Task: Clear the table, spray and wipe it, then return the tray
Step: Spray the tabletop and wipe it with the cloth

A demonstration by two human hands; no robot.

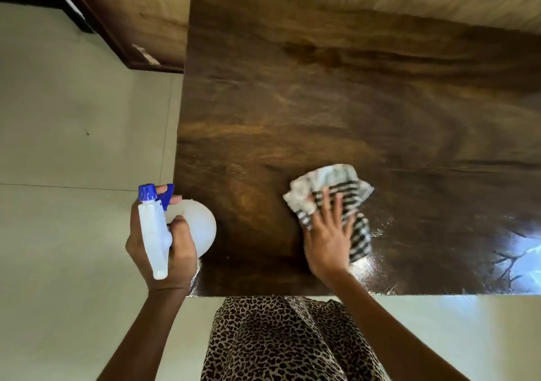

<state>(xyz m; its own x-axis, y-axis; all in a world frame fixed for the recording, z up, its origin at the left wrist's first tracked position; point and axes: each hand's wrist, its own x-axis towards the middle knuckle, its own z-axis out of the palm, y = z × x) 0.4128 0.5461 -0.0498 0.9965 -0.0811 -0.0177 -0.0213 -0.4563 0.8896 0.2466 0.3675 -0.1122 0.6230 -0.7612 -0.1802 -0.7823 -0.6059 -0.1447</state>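
A dark wooden table [336,102] fills the middle and right of the head view. My left hand [164,251] grips a white spray bottle [155,228] with a blue nozzle, held over the table's near left corner, one finger on the blue trigger. My right hand [328,237] lies flat with straight fingers on a black-and-white striped cloth [333,193], pressing it onto the tabletop near the front edge. No tray is in view.
Pale tiled floor [73,146] lies left of the table and in front of it. A dark wooden door frame [117,44] stands at the back left. The tabletop's near right part [439,257] shines with a bright reflection.
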